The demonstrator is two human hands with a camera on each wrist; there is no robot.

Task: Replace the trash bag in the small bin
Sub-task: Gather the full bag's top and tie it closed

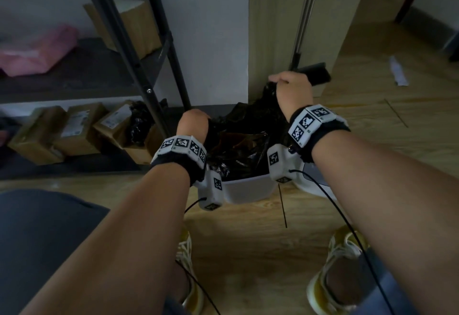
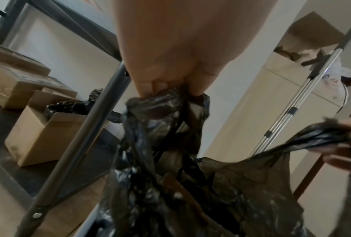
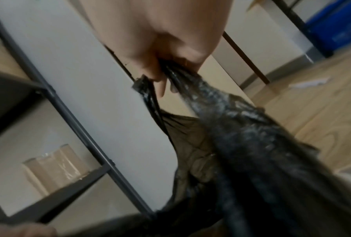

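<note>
A black trash bag (image 1: 244,138) fills the small white bin (image 1: 248,188) on the wooden floor. My left hand (image 1: 196,122) grips the bag's left edge (image 2: 160,102), fingers curled round bunched plastic. My right hand (image 1: 289,86), raised higher, grips the bag's right edge, pulled into a taut twisted strand (image 3: 201,89). The bag (image 2: 241,176) stretches between both hands, with brown scraps inside it. The bin's far side is hidden by the bag and my wrists.
A dark metal shelf frame (image 1: 159,71) stands at the left, with cardboard boxes (image 1: 74,128) and another black bag (image 1: 139,121) below it. A wooden cabinet (image 1: 293,24) and a metal pole (image 1: 305,16) rise behind the bin. A white paper scrap (image 1: 397,71) lies on the floor.
</note>
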